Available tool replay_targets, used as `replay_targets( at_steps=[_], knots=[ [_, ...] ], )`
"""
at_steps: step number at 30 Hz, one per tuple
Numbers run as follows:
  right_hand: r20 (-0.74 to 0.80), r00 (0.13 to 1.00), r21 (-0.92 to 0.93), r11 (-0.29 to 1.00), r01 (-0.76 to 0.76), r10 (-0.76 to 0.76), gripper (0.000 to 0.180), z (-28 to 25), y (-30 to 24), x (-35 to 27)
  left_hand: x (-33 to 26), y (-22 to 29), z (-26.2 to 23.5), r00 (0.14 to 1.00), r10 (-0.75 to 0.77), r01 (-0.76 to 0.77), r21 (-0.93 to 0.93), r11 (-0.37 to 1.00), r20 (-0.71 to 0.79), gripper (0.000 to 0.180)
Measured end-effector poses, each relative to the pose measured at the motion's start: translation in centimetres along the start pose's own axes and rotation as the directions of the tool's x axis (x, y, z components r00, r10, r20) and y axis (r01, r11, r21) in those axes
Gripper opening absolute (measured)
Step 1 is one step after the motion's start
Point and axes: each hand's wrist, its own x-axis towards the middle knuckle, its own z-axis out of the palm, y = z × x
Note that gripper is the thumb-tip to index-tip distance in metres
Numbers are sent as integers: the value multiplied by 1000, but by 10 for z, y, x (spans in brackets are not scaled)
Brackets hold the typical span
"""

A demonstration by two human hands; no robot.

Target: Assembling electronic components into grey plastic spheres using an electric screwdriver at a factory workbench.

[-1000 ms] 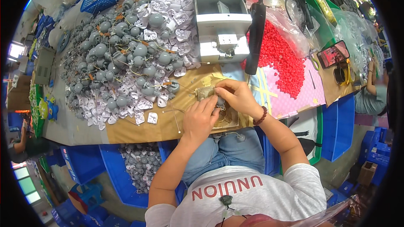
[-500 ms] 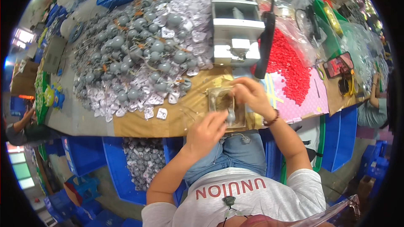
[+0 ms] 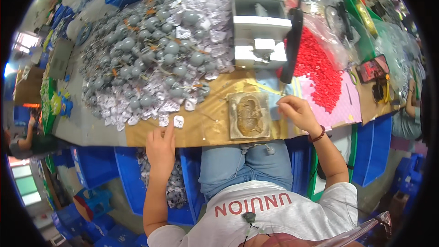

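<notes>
My left hand (image 3: 161, 145) reaches to the table's front edge, fingertips at two small white printed cards (image 3: 173, 120) lying apart from a big heap of grey round parts and white cards (image 3: 155, 55). My right hand (image 3: 296, 111) hovers with pinched fingers over a pale blue sheet (image 3: 275, 105), just right of a worn tan rectangular mould block (image 3: 248, 115). Whether the right fingers hold anything is too small to tell. The mould block lies bare in front of me.
A white-grey tabletop machine (image 3: 258, 27) with a black lever (image 3: 291, 45) stands behind the block. A pile of red beads (image 3: 320, 71) lies on pink sheets to the right. A blue bin with grey parts (image 3: 170, 178) sits below the table. Another person's arm (image 3: 409, 105) shows at far right.
Both hands were together over the mould block. My left hand has moved left to the loose white cards, and my right hand has shifted right off the block.
</notes>
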Motion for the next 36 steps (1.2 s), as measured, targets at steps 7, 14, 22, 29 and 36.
replay_targets(
  at_steps=[7,14,22,29,36],
  knots=[
    [-115,918,-783,603,152,-380,11,-76,-5,14,26,-5,27,993,106,-106,-7,994,-58,30],
    [-9,933,-954,283,101,-360,7,-92,25,28,27,13,5,984,41,-67,-150,986,-174,31],
    [43,848,-497,725,477,-528,14,-19,-47,27,63,139,25,922,356,-377,-558,739,-152,31],
    [165,722,-372,636,676,-672,22,37,-49,27,80,154,49,961,242,-277,-499,821,-134,30],
    [370,587,-532,354,770,-720,30,60,-35,34,1,121,65,922,371,-352,-632,690,-109,36]
  ],
)
